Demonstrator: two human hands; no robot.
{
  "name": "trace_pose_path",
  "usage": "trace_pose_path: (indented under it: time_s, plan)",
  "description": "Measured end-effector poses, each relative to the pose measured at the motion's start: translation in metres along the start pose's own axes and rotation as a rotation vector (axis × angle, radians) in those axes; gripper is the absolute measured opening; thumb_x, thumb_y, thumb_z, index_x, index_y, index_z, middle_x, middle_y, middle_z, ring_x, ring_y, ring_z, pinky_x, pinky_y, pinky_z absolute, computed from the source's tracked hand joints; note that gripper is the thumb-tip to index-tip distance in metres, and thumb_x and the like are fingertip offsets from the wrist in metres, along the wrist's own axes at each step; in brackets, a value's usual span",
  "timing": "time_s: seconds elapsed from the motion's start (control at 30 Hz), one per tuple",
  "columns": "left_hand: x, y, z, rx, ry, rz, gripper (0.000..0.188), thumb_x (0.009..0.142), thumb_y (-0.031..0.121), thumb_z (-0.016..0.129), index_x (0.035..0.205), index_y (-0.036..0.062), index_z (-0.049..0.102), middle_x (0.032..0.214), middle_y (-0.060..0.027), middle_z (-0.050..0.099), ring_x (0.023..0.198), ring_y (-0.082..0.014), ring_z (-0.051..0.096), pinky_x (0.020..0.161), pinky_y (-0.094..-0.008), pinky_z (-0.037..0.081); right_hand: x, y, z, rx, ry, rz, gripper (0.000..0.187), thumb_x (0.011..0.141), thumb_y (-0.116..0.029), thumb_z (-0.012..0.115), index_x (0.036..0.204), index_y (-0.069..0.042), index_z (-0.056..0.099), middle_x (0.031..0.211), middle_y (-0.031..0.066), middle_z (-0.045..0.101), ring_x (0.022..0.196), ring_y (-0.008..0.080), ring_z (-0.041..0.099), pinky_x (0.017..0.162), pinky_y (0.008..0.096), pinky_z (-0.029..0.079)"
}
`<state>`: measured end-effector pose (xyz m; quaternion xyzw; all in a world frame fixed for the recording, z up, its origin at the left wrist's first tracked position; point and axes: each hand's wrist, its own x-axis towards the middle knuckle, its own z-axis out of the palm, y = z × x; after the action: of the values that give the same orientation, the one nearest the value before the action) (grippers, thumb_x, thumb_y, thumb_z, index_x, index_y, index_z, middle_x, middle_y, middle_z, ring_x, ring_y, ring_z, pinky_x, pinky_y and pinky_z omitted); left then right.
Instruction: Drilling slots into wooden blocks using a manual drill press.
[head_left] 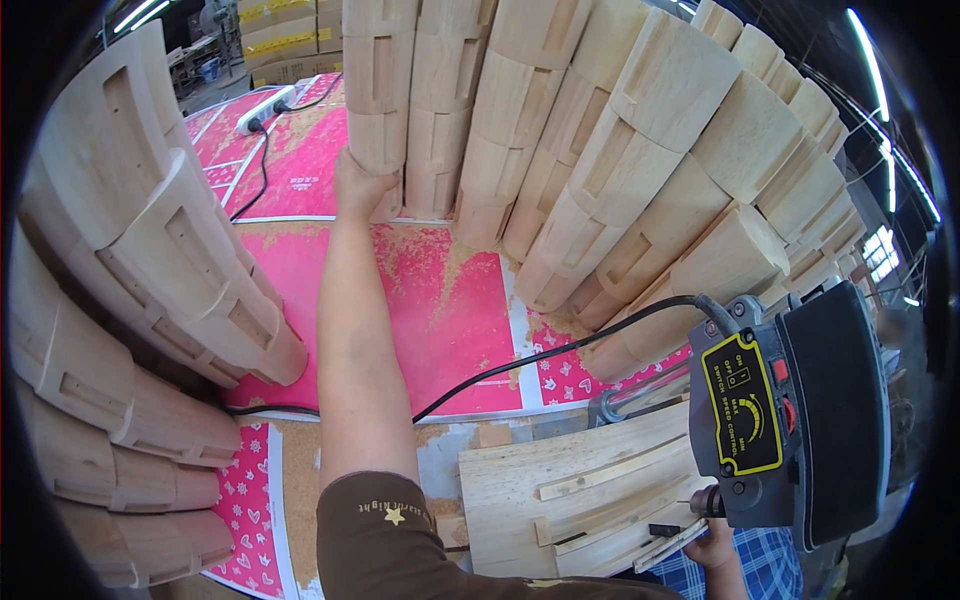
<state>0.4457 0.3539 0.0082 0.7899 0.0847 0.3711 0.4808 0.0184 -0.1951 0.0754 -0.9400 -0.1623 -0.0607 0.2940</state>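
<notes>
pale curved wooden block point(377, 140), notched face, upright at stack's bottom, left hand point(362, 190) gripping it

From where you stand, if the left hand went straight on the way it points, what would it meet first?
The left hand already grips the bottom wooden block of a tall stack. Straight on, it would likely only press further into that stack; depth behind is unclear.

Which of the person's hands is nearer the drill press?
Right. The right hand rests on the wooden piece just below the drill press; the left hand is far off, gripping a stacked wooden block.
</notes>
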Motion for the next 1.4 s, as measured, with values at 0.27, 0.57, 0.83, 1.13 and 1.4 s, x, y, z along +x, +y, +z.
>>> trace_pose_path:
  time_s: [0.27,0.57,0.83,1.13,1.4]
  plan:
    - [-0.072,0.056,-0.029,0.046,0.091,-0.027,0.064,0.055,0.015,0.077,0.108,-0.0034,0.046,0.102,-0.0210,0.056,0.100,-0.0359,0.055,0.085,-0.0417,0.046,-0.010,0.005,-0.003,-0.260,0.025,-0.137,0.044,0.061,-0.015,0.072,0.102,-0.006,0.057,0.107,0.0158,0.058,0.101,0.0334,0.054,0.088,0.0399,0.041]
    - [-0.196,0.144,-0.066,0.081,0.030,-0.059,0.053,0.057,0.014,0.075,0.099,-0.0054,0.050,0.094,-0.0225,0.060,0.090,-0.0354,0.061,0.076,-0.0412,0.049,-0.005,0.008,-0.006,-0.218,0.129,-0.302,0.052,0.049,-0.018,0.080,0.092,-0.007,0.053,0.086,0.0116,0.048,0.083,0.0323,0.046,0.073,0.0421,0.037]
    - [-0.254,0.166,-0.078,0.129,0.092,-0.005,0.051,0.058,0.016,0.074,0.095,-0.0086,0.049,0.092,-0.0237,0.060,0.087,-0.0359,0.061,0.075,-0.0411,0.048,-0.003,0.010,-0.008,-0.134,0.175,-0.300,0.048,0.054,-0.021,0.078,0.093,-0.007,0.055,0.085,0.0110,0.050,0.083,0.0317,0.047,0.075,0.0420,0.036]
    - [-0.274,0.195,-0.090,0.147,0.071,-0.041,0.060,0.056,0.017,0.078,0.103,-0.0043,0.048,0.098,-0.0229,0.056,0.094,-0.0377,0.057,0.079,-0.0440,0.047,-0.003,0.010,-0.008,-0.108,0.203,-0.344,0.048,0.052,-0.016,0.079,0.094,-0.008,0.056,0.086,0.0092,0.051,0.083,0.0303,0.048,0.074,0.0409,0.036]
    - [-0.265,0.175,-0.093,0.170,-0.053,-0.180,0.088,0.050,0.021,0.084,0.120,-0.0044,0.038,0.117,-0.0246,0.048,0.109,-0.0375,0.049,0.090,-0.0441,0.043,-0.001,0.010,-0.005,-0.116,0.209,-0.335,0.049,0.053,-0.015,0.079,0.095,-0.007,0.056,0.087,0.0086,0.053,0.084,0.0297,0.048,0.074,0.0403,0.036]
